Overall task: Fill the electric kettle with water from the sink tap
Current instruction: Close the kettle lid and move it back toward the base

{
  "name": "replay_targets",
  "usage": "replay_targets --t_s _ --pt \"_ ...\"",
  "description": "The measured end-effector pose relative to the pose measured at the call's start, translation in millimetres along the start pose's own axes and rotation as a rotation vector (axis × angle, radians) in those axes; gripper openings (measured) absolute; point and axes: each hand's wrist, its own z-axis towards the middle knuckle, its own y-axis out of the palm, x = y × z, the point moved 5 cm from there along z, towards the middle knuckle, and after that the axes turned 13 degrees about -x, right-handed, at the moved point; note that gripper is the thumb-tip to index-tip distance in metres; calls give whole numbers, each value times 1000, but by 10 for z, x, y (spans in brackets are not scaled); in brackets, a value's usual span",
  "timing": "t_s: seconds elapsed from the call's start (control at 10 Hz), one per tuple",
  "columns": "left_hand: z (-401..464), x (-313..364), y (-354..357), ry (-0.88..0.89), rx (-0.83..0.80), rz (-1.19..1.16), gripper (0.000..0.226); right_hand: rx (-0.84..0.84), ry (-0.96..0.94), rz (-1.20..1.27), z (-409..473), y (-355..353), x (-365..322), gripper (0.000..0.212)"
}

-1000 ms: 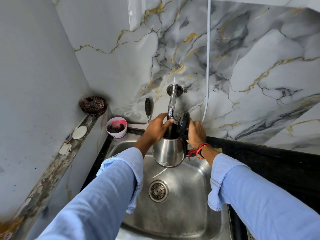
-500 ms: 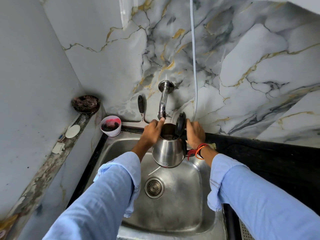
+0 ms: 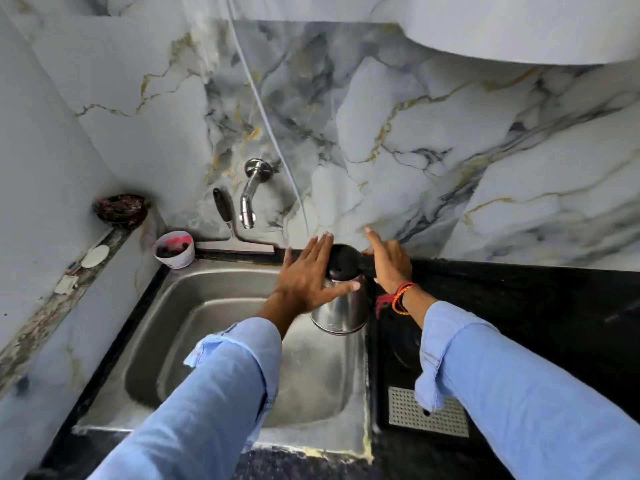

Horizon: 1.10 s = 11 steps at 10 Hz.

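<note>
Head view
Kettle (image 3: 341,311): steel, lid (image 3: 344,261) down, held above the sink's (image 3: 221,306) right edge, well right of the tap (image 3: 248,206).
Right hand (image 3: 389,263): wrapped around the kettle's black handle, forefinger stretched out.
Left hand (image 3: 306,277): fingers spread, flat against the kettle's left side and lid, gripping nothing.

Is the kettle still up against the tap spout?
Apart. The head view shows the kettle at the sink's right edge, lid closed, with bare marble wall between it and the tap spout up to the left.
</note>
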Motion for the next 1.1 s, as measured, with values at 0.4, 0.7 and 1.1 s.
replay_targets --t_s 0.4,0.7,1.1 --pt "52 1303 559 45 -45 127 124 27 -11 3 -528 -1116 804 71" --pt "113 1772 967 -40 -103 150 121 46 -12 -3 -622 -1425 1319 67" --pt "167 1957 1051 -76 -152 221 115 -197 -124 -270 -684 -1500 1439 52"
